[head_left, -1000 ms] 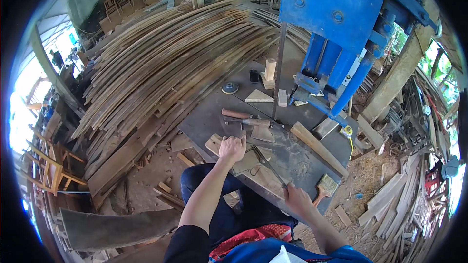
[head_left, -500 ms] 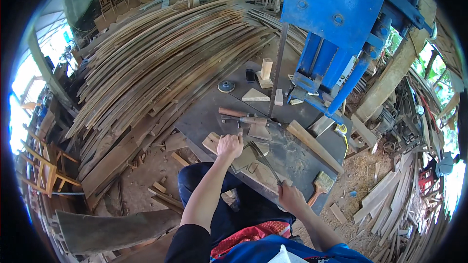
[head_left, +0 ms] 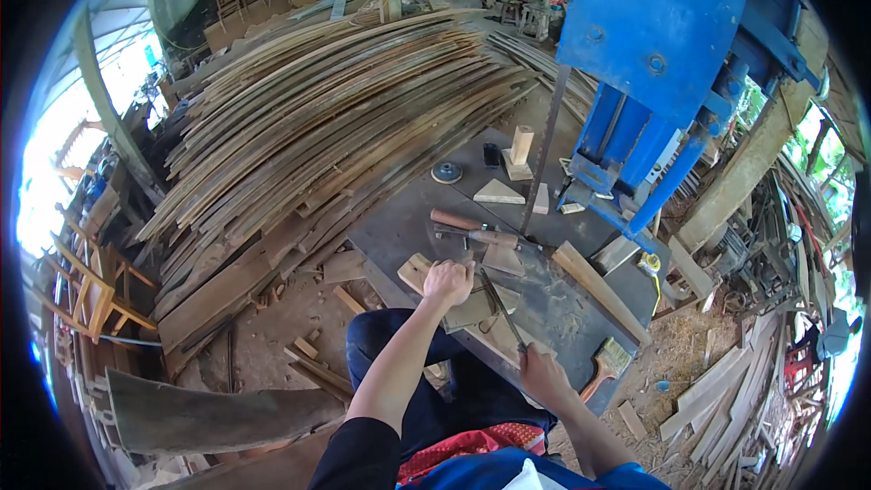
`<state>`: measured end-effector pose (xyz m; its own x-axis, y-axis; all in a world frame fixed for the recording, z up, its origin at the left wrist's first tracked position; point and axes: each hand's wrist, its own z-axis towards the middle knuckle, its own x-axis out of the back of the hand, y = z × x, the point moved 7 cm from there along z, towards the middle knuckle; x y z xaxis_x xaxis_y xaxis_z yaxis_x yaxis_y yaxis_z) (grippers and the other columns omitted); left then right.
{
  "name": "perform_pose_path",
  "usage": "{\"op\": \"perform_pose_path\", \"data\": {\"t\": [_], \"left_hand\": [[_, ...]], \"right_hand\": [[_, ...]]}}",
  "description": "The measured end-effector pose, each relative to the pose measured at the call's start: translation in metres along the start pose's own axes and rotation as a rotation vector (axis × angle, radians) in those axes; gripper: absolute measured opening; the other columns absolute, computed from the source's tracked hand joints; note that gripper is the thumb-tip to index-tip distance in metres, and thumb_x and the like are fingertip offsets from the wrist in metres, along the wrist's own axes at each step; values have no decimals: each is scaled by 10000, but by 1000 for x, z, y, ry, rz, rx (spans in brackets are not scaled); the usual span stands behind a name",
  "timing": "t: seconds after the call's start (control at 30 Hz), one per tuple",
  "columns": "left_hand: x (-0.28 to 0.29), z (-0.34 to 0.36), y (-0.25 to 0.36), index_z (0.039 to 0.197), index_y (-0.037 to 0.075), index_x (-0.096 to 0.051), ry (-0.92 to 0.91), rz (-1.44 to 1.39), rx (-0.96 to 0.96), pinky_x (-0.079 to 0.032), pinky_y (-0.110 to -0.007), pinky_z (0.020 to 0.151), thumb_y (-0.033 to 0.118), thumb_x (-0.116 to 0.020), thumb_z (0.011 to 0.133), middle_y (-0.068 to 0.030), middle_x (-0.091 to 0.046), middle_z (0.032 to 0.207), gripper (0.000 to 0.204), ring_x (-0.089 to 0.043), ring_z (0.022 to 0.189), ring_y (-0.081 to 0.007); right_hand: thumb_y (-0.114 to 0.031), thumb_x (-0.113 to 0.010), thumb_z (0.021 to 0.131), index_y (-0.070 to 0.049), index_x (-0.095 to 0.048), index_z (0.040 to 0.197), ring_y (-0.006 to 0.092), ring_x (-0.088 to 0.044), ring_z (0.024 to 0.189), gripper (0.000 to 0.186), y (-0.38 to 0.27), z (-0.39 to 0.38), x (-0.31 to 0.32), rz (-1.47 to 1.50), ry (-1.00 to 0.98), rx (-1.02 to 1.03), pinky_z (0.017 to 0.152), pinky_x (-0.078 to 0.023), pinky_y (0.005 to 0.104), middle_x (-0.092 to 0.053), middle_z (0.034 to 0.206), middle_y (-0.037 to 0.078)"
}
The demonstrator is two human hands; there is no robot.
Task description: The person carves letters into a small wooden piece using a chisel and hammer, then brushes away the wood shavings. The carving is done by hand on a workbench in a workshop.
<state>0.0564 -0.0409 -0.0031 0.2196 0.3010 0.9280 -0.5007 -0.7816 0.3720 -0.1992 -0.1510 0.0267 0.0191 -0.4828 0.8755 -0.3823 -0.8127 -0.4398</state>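
Note:
My left hand (head_left: 448,283) is closed over a pale wooden piece (head_left: 415,269), pressing it against the dark metal table (head_left: 386,218). In my right hand (head_left: 546,376) is a long, narrow dark file (head_left: 504,310); its grip end is hidden by my fingers. Its far end lies just right of my left hand, over the wood. Under the file is another pale board (head_left: 499,342) at the table's near edge. Beyond my left hand lie two wooden-handled tools (head_left: 458,219), one across the other, beside a wood offcut (head_left: 503,259).
A blue bandsaw (head_left: 653,27) rises over the table, its blade (head_left: 544,145) running down behind the tools. To the right are a long wooden bar (head_left: 601,292), a paintbrush (head_left: 610,363) and a yellow tape measure (head_left: 650,263). Stacked planks (head_left: 336,118) fill the left.
The whole view has shifted, so the scene sits further right and lower. My right hand has come slightly closer to my left, still holding the file. My left hand stays on the wood.

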Motion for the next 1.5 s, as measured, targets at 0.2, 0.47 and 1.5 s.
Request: {"op": "perform_pose_path", "data": {"t": [0.2, 0.47, 1.5], "left_hand": [[2, 1, 1, 921, 12, -766, -18, -7, 30, -433, -483, 1085, 433, -310, 1071, -229, -728, 1025, 638, -664, 1085, -364], [-6, -6, 3, 921, 15, -766, -23, -51, -42, -412, -494, 1106, 443, -282, 1074, -222, -728, 1052, 664, -633, 1154, -368], [1, -5, 4, 880, 18, -774, 38, 71, -48, -381, -441, 1062, 348, -325, 1064, -171, -730, 988, 586, -573, 1162, -288]], "right_hand": [[-297, -459, 1047, 19, -530, 1049, 533, -673, 815, 324, 19, -7, -1, 11, -16, -7, 733, -540, 619, -668, 834, 341], [-265, -478, 1041, 17, -556, 1021, 539, -666, 787, 293, 4, -4, -5, -30, 20, 47, 706, -535, 619, -662, 795, 336], [-205, -508, 1006, 54, -578, 1046, 540, -663, 886, 271, -1, 28, -2, 15, -50, 25, 805, -516, 615, -664, 895, 366]]}}
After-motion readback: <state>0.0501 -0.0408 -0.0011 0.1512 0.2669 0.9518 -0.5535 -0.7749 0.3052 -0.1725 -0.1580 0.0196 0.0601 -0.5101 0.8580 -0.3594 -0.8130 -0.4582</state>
